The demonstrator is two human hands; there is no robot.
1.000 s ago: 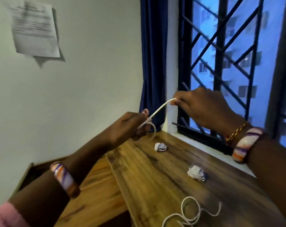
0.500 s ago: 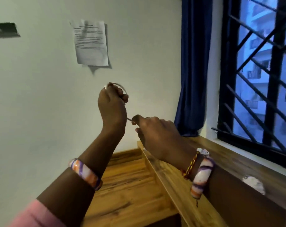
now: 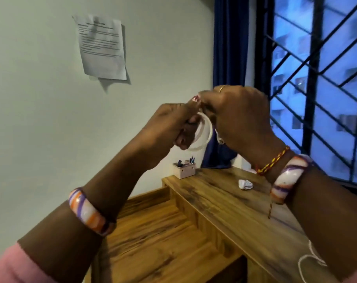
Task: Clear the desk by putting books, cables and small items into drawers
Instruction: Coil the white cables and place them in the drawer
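The wooden desk (image 3: 224,203) runs along the window (image 3: 320,82), with a lower shelf (image 3: 157,237) beside it. Both hands are raised above the desk: the left hand (image 3: 169,127) has its grip curled round a coil of white cable (image 3: 204,132), and the right hand (image 3: 240,117) pinches the same coil at its top. A pen holder (image 3: 184,170) stands at the desk's far end, near a crumpled paper ball (image 3: 245,184). A second loose cable (image 3: 308,260) lies by the near edge.

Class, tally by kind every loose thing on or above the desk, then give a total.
White cables: 2, a coiled cable in both hands, a loose cable on the desk
Crumpled paper ball: 1
Pen holder: 1
Total: 4
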